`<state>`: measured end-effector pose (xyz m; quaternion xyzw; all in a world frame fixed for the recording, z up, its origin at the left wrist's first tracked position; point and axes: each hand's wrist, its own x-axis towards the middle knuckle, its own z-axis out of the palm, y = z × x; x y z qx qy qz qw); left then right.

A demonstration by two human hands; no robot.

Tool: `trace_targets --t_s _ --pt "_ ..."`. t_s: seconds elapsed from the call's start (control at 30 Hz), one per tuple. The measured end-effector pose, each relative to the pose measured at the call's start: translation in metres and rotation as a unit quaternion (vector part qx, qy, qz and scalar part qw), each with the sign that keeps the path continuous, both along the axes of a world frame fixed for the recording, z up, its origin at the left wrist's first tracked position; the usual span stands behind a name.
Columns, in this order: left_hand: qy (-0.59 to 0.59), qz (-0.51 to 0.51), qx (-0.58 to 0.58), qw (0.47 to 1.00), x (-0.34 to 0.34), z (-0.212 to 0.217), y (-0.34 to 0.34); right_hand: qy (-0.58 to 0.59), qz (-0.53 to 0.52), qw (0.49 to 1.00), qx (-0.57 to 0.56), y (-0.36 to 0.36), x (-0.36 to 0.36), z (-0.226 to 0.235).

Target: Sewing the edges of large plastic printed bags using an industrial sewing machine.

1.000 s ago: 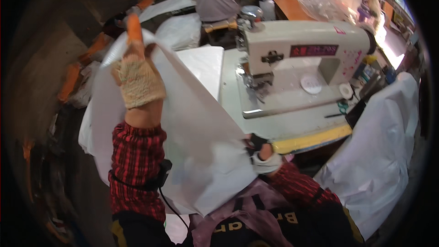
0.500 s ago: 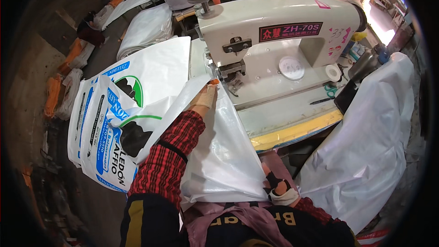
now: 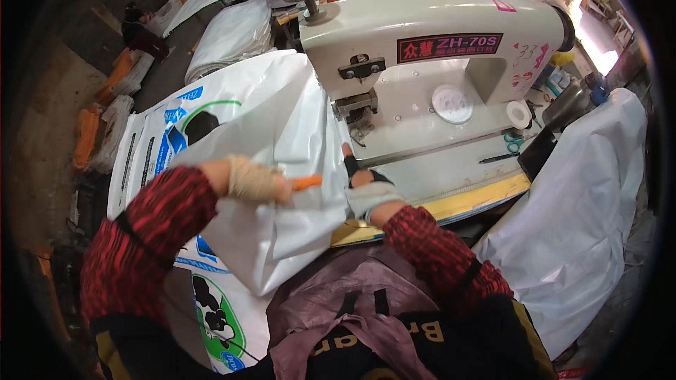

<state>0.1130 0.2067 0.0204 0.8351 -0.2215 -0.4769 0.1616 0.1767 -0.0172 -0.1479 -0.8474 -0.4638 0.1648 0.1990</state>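
Setting: workshop floor is showing at the left, with folded white bags piled along it; another person's back is sitting at the top edge behind the machine.
Table: pale table [image 3: 451, 169] is carrying a cream industrial sewing machine [image 3: 422, 49], its front edge trimmed with a yellow strip [image 3: 465, 200].
Machine: head is standing upright, a metal knob on top, the presser foot [image 3: 360, 127] hanging just above the table.
Work piece: white woven plastic bag [image 3: 282, 141] is lying across the left end of the table and drooping over the front edge toward the person's lap; its upper edge is running close under the presser foot.
Left hand: left hand [image 3: 257, 181], in a beige glove with an orange fingertip, is closing its grip on a fold of the white woven plastic bag, fingers pressed together on the material, just left of the right hand.
Right hand: right hand [image 3: 362, 186], in a fingerless glove with a white cuff, is resting on the bag edge near the table front, one finger pointing up toward the presser foot; whether its grip is pinching the material cannot be told.
Stack at left: printed bags [image 3: 158, 148] with blue, green and black markings are lying flat beneath and beside the work piece.
Right side: white sheeting [image 3: 584, 211] is draping down beside the table.
Small items: scissors [image 3: 514, 142] with teal handles and a tape roll [image 3: 520, 114] are lying on the table behind the machine arm, well apart from both hands.
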Motion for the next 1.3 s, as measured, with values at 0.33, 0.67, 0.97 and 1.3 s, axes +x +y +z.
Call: trace_targets --t_s 0.33,0.67,0.97,1.3 --pt "-0.149 0.011 -0.013 0.989 -0.106 -0.008 -0.178 0.089 0.051 0.995 -0.002 -0.007 -0.009 0.07" --pt "-0.306 0.047 0.554 0.773 -0.044 0.15 -0.055 0.179 -0.121 0.966 -0.144 -0.005 -0.044 0.055" --pt "0.048 -0.121 0.125 0.984 -0.114 0.041 -0.197 0.227 -0.116 0.956 -0.144 -0.021 -0.051 0.068" --pt "0.001 -0.017 0.1 0.995 -0.077 0.014 -0.185 0.28 -0.189 0.931 -0.137 0.007 -0.023 0.078"
